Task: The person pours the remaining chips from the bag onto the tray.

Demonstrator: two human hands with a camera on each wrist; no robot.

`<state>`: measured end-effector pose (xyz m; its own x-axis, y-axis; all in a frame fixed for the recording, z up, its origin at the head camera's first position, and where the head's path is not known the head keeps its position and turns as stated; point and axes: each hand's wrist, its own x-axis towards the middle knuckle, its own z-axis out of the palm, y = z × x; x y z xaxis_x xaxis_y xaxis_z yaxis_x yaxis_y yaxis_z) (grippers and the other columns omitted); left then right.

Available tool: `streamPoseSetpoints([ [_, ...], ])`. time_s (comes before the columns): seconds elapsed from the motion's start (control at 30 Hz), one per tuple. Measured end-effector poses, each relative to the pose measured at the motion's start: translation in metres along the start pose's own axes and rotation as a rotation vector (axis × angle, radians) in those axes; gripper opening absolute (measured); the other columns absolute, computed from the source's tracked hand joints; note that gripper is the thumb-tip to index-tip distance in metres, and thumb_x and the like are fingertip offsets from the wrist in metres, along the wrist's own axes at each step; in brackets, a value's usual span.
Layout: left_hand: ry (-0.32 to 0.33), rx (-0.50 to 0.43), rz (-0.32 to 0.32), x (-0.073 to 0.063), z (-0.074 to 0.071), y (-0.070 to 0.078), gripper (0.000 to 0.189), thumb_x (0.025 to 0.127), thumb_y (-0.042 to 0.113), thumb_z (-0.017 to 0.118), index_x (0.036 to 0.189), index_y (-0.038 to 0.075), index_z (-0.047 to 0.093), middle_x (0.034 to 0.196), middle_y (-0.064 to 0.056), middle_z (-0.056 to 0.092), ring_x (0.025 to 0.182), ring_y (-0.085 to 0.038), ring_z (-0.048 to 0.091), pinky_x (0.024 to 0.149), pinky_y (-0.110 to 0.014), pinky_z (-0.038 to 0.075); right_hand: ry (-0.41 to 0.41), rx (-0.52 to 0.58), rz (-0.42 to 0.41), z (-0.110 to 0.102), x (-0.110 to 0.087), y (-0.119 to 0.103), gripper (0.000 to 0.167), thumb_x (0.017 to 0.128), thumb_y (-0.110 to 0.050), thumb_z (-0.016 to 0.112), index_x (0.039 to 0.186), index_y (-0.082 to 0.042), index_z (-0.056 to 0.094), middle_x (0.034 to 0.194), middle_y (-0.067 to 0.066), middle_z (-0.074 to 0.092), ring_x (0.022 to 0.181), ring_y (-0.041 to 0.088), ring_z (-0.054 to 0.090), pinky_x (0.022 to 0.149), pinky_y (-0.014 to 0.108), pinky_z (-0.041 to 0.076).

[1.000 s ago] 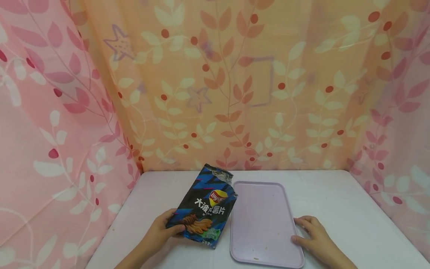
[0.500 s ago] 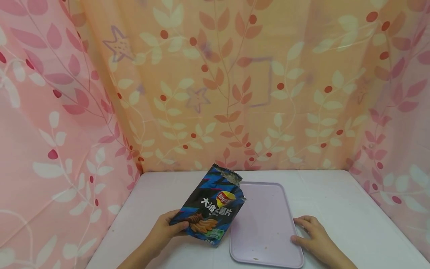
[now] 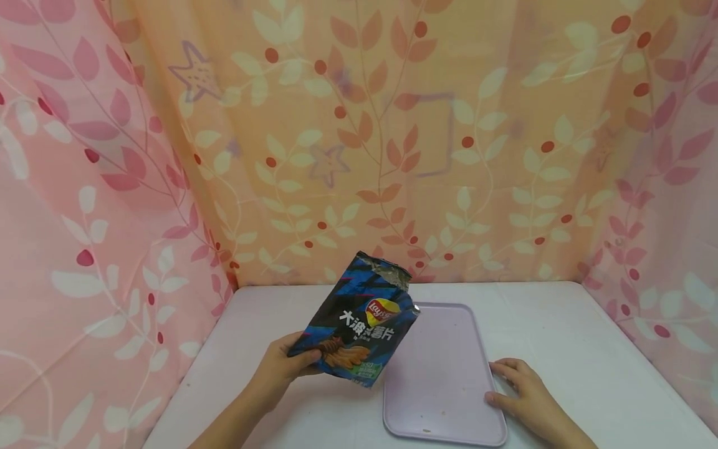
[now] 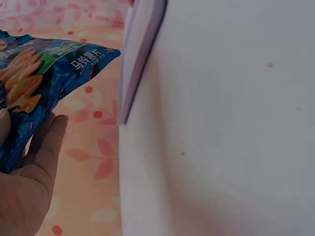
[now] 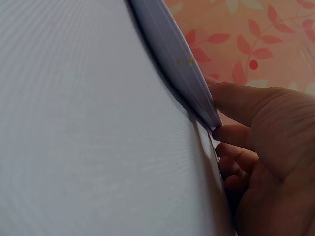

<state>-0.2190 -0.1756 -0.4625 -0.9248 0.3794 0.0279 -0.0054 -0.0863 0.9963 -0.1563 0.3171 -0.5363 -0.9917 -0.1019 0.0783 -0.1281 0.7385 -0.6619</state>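
Observation:
My left hand [image 3: 280, 368] grips a dark blue and black Lay's chip bag [image 3: 359, 321] by its lower left edge, thumb on the front. The bag tilts with its torn top end up and to the right, above the left part of a pale purple tray [image 3: 443, 380]. In the left wrist view the bag's printed lower end [image 4: 64, 64] shows beside the fingers [image 4: 49, 142]. At the tray's right rim, my right hand [image 3: 524, 393] pinches the edge between thumb and finger. The right wrist view shows the thumb [image 5: 241, 101] against the tray edge [image 5: 182, 59]. The bag's inside is hidden.
Small crumbs lie on the tray near its front edge. A white table [image 3: 583, 330] carries the tray. Patterned curtains surround it: orange at the back [image 3: 359, 187], pink at the left [image 3: 101, 218] and right [image 3: 673, 249].
My left hand has moved the chip bag to the right and, lately, upward, so its top now overlaps the tray's far left corner. The right hand and tray have stayed in place.

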Motion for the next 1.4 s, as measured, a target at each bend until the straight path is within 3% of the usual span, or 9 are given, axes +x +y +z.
streamPoseSetpoints([
  [0.17, 0.005, -0.036, 0.013, 0.009, 0.005, 0.010, 0.036, 0.096, 0.005, 0.071, 0.131, -0.001, 0.065, 0.113, -0.010, 0.076, 0.100, -0.028, 0.074, 0.088, -0.048, 0.059, 0.004, -0.005, 0.007, 0.000, 0.000, 0.000, 0.075, 0.084, -0.046, 0.081, 0.138, 0.001, 0.059, 0.143, 0.019, 0.053, 0.133, 0.051, 0.043, 0.100, 0.076, 0.038],
  [0.37, 0.112, -0.060, -0.059, 0.018, 0.010, 0.017, 0.048, 0.093, 0.011, 0.076, 0.136, -0.003, 0.059, 0.114, -0.013, 0.074, 0.099, -0.030, 0.074, 0.088, -0.047, 0.060, -0.002, -0.010, 0.015, 0.000, 0.000, 0.000, 0.075, 0.084, -0.045, 0.081, 0.139, 0.000, 0.059, 0.144, 0.019, 0.053, 0.134, 0.052, 0.042, 0.100, 0.076, 0.036],
  [0.5, 0.147, -0.074, -0.082, 0.022, 0.014, 0.021, 0.050, 0.093, 0.012, 0.077, 0.135, -0.004, 0.056, 0.114, -0.013, 0.072, 0.098, -0.028, 0.073, 0.088, -0.046, 0.060, 0.010, -0.016, 0.007, -0.001, -0.001, 0.000, 0.074, 0.083, -0.044, 0.082, 0.139, 0.000, 0.059, 0.144, 0.019, 0.053, 0.133, 0.051, 0.043, 0.099, 0.076, 0.037],
  [0.73, 0.171, -0.107, -0.059, 0.028, 0.023, 0.028, 0.035, 0.095, 0.012, 0.074, 0.122, -0.002, 0.058, 0.103, -0.007, 0.075, 0.089, -0.023, 0.073, 0.083, -0.042, 0.062, 0.016, -0.013, -0.007, -0.003, -0.001, 0.000, 0.073, 0.084, -0.042, 0.082, 0.138, 0.001, 0.059, 0.143, 0.020, 0.053, 0.131, 0.052, 0.044, 0.096, 0.076, 0.040],
  [1.03, 0.242, -0.062, -0.043, 0.040, 0.032, 0.038, 0.045, 0.092, 0.021, 0.079, 0.127, 0.000, 0.059, 0.108, -0.011, 0.075, 0.091, -0.023, 0.072, 0.084, -0.040, 0.062, 0.017, 0.001, -0.013, -0.003, 0.000, 0.002, 0.074, 0.084, -0.041, 0.082, 0.138, 0.004, 0.059, 0.143, 0.018, 0.054, 0.132, 0.051, 0.045, 0.098, 0.075, 0.039],
  [1.4, 0.316, -0.134, -0.013, 0.053, 0.045, 0.041, 0.039, 0.094, 0.026, 0.076, 0.125, 0.005, 0.065, 0.108, -0.010, 0.076, 0.089, -0.022, 0.072, 0.083, -0.039, 0.061, -0.014, 0.026, 0.014, 0.000, 0.002, 0.002, 0.076, 0.085, -0.043, 0.081, 0.140, 0.005, 0.058, 0.144, 0.018, 0.053, 0.134, 0.050, 0.042, 0.100, 0.075, 0.037],
])
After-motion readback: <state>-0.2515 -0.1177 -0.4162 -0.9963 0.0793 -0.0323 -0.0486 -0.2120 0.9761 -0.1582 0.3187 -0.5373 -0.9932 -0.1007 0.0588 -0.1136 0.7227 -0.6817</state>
